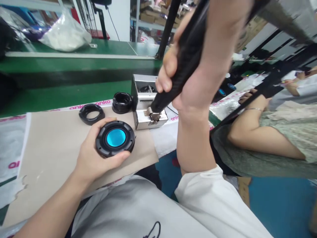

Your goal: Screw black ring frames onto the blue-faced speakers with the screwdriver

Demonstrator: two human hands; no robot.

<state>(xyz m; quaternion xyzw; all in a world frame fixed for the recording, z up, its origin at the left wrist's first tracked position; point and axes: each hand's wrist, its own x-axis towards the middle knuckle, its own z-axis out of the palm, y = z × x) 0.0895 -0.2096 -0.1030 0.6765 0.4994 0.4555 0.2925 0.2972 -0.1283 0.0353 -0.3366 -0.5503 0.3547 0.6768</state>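
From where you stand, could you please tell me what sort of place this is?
Likely an assembly workshop: a black tool at a metal box, black rings, and stocked shelves behind a green bench.

The round black plastic disc (115,138) left of centre has a bright cyan-blue middle. Plain black colours the squat plastic ring (84,115) above it, the taller plastic ring (121,108) and the long tapered tool (185,59) at upper centre. The boxy metal device (143,105) is silver. Flat tan covers the paper sheet (61,142); the bench (59,94) is green, its white sheeting (163,138) printed with pink lettering.
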